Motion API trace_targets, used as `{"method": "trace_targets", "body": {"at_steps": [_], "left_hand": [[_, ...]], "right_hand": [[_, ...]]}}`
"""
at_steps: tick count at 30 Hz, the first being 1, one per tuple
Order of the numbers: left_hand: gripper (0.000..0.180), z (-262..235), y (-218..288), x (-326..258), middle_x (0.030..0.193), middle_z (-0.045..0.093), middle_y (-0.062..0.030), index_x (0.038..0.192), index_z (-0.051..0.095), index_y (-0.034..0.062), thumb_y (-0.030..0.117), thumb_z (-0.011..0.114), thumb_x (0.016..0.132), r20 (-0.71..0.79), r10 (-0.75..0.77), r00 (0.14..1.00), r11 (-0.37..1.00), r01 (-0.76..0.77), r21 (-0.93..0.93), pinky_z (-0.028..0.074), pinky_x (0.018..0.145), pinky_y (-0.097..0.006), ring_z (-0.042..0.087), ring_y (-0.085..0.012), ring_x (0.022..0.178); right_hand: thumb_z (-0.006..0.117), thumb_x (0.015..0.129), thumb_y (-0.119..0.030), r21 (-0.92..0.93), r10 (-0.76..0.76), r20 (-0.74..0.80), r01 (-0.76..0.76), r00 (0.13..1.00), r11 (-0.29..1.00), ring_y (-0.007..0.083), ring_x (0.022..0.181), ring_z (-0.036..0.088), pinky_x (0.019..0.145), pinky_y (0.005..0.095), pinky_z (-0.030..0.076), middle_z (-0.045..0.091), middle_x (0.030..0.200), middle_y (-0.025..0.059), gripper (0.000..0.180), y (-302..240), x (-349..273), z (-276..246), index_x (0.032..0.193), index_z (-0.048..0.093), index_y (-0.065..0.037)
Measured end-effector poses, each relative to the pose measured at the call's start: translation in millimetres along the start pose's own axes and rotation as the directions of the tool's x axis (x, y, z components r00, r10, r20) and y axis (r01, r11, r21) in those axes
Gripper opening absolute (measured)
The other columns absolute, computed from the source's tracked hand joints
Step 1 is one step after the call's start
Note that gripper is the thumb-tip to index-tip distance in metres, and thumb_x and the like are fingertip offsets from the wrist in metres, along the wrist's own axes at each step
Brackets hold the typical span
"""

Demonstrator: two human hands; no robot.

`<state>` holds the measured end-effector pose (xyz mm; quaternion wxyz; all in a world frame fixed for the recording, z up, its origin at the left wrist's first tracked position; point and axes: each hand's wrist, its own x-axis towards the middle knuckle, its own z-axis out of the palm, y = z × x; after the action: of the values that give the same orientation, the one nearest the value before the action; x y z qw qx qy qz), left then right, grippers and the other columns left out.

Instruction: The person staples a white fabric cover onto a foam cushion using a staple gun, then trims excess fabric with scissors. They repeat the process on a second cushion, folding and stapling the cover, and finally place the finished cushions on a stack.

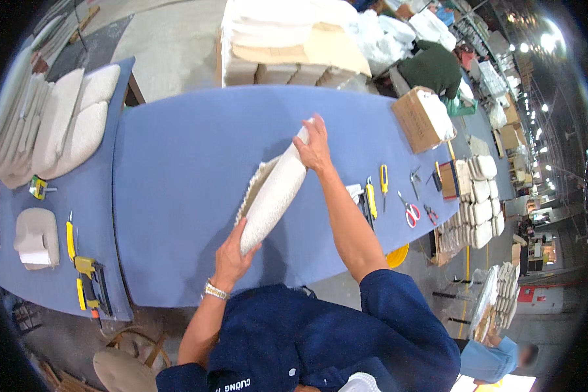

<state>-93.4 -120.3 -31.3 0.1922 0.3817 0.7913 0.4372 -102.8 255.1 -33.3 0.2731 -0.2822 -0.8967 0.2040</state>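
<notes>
While both hands have hold of it, the cream fabric-covered pad (277,193) sits tilted over the middle of the blue table (176,183), shadow beside it; can't tell if its lower side touches the surface. Long axis runs diagonally: near end points back toward the person and a bit left, far end points away and to the right. The bumpy, ruffled edge faces left, with a darker beige strip showing inside it, and the smoother curved side faces right.

Left hand (234,257) is pinching the near end between thumb and fingers. Right hand (315,147) has its fingers curled over the far tip, gripping it.

Off to the right on the same table there's a yellow-handled screwdriver (383,178), red-handled scissors (412,215) and, farther back, an open cardboard box (415,124).
</notes>
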Motion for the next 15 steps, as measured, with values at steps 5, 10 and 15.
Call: {"method": "trace_targets", "body": {"at_steps": [5,10,15], "left_hand": [[0.089,18,12,-14,0.151,0.049,-0.0255,0.155,0.036,0.0037,0.037,0.08,0.086,0.031,0.002,1.0,0.998,0.0,-0.061,0.044,0.112,-0.044,0.051,-0.0402,0.138],[0.08,35,11,-35,0.168,0.02,-0.0237,0.162,0.025,0.0038,0.038,0.062,0.1,0.268,0.061,0.961,0.975,0.0,-0.221,0.015,0.127,-0.044,0.015,-0.0363,0.157],[0.069,-6,65,43,0.169,0.014,-0.026,0.163,0.017,0.0034,0.028,0.048,0.106,0.022,0.24,0.97,0.907,-0.217,-0.361,0.011,0.127,-0.044,0.01,-0.0373,0.158]], "right_hand": [[0.073,0.079,-0.007,0.511,0.626,0.374,-0.715,0.684,0.477,0.0329,0.122,0.061,0.098,0.0438,0.054,0.054,0.139,0.0236,0.082,-14,10,-32,0.151,0.035,-0.002],[0.071,0.079,-0.002,0.742,0.387,0.223,-0.413,0.895,0.528,0.029,0.12,0.061,0.102,0.0412,0.052,0.057,0.135,0.0189,0.08,-41,-36,-78,0.151,0.037,-0.003],[0.073,0.076,-0.002,0.657,0.016,0.038,-0.037,0.999,0.753,0.0321,0.129,0.058,0.11,0.0411,0.046,0.054,0.144,0.019,0.087,-162,-81,-144,0.155,0.036,-0.006]]}}
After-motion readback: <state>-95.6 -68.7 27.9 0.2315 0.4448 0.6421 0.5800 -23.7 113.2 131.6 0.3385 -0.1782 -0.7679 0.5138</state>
